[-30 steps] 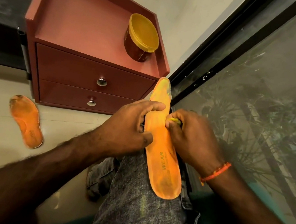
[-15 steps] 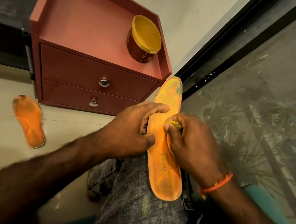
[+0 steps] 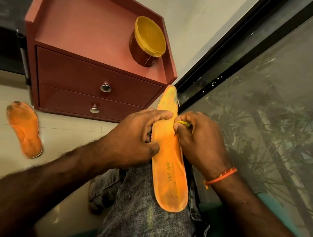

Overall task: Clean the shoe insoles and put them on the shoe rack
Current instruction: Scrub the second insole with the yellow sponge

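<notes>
An orange insole (image 3: 169, 173) printed "WEAR" lies lengthwise on my grey-trousered thigh, toe pointing away. My left hand (image 3: 136, 141) grips its left edge, forefinger stretched across the top and thumb pressed on its face. My right hand (image 3: 198, 143) pinches a small yellow piece (image 3: 182, 123), perhaps a cloth or sponge, against the insole's right edge. A second orange insole (image 3: 25, 129), dirty at the toe, lies flat on the pale floor at the left.
A dark red two-drawer cabinet (image 3: 95, 85) stands ahead, with a yellow-lidded tub (image 3: 147, 42) on its top right. A black-framed glass window (image 3: 267, 94) runs along the right. A dark shelf or rack (image 3: 2, 14) sits at the far left.
The insole and both hands have shifted slightly right and up in the view. My right hand has slid the yellow piece a little along the insole's edge.
</notes>
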